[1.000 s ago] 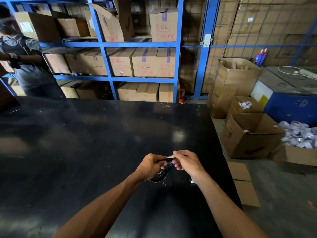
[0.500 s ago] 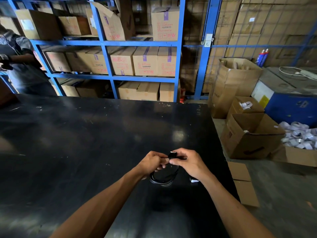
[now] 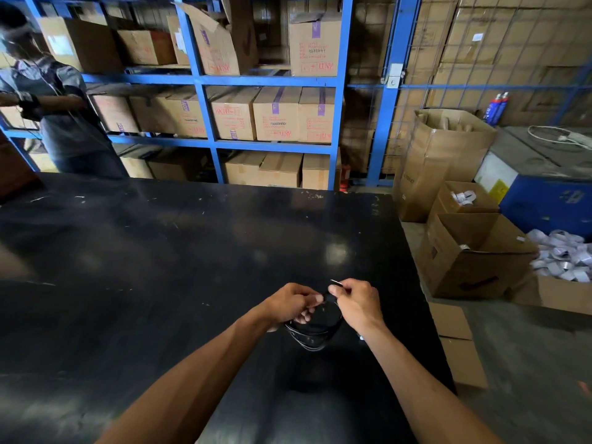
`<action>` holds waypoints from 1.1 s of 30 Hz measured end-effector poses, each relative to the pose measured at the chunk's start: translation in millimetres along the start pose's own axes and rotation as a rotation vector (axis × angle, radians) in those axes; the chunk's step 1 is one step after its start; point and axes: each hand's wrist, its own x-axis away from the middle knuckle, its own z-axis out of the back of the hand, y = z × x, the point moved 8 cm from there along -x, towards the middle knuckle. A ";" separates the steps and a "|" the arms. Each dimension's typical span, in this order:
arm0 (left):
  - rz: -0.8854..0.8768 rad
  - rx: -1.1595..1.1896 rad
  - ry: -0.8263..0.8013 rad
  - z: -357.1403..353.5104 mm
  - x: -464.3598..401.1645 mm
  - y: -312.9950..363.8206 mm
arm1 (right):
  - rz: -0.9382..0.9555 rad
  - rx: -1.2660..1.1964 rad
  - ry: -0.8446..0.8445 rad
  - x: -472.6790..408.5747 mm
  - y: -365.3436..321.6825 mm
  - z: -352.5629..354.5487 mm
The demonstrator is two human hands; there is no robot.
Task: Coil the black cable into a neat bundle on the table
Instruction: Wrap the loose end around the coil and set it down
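Left hand (image 3: 290,302) pinches top of black cable (image 3: 312,334) coil, fingers curled round gathered loops. Coil hangs between hands, near table's (image 3: 160,267) right edge, toward near side; whether lowest loops touch surface, cannot tell. Right hand (image 3: 357,302) grips small plug end (image 3: 335,282) with fingertips, beside left thumb.

Risk, judged: loops spring apart if left pinch slackens; loose end untucks, bundle goes untidy.

Hard to read: black cable on black top, loop count unclear; small pale object behind right wrist unidentified.

The black cable (image 3: 312,336) hangs in small glossy loops just above the dark table (image 3: 160,251).
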 end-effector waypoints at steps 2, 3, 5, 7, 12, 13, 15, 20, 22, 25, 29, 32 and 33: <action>0.044 0.134 -0.003 1.3 -1.7 -2.2 | 0.050 -0.016 0.022 -1.5 -3.5 0.6; 0.066 0.183 0.017 3.0 -2.6 -2.0 | 0.097 -0.022 0.040 -1.2 -6.6 1.1; 0.136 0.311 0.089 9.2 -5.3 -2.5 | 0.221 -0.055 0.052 7.0 -18.7 2.6; 0.236 0.420 0.175 18.8 -7.7 -6.7 | 0.408 -0.050 -0.029 19.8 -33.7 3.1; 0.450 0.637 0.162 29.2 -6.9 -19.1 | 0.726 0.199 -0.412 59.4 -42.3 -18.2; 0.471 0.673 0.149 28.3 -6.8 -20.3 | 0.777 0.257 -0.381 61.1 -41.9 -21.2; 0.496 0.694 0.115 23.1 -4.6 -20.8 | 0.809 0.255 -0.261 54.3 -35.9 -25.6; 0.407 0.146 0.075 23.7 3.8 -8.5 | 0.267 0.057 -0.191 19.1 -17.9 -14.2; 0.187 -0.028 0.143 31.3 -1.5 9.5 | 0.025 -0.026 -0.257 9.5 -0.4 -18.5; -0.108 -0.044 0.036 17.9 1.2 34.7 | -0.163 -0.210 -0.288 -1.9 16.8 -25.8; -0.206 -0.345 0.127 21.6 -6.3 26.6 | -0.327 -0.483 -0.373 6.2 19.3 -34.5; -0.087 -0.274 0.112 22.3 -9.5 7.7 | -0.313 -0.467 -0.365 10.1 26.4 -32.6; -0.053 -0.229 0.060 17.7 -8.9 3.7 | -0.277 -0.403 -0.337 8.9 30.1 -31.5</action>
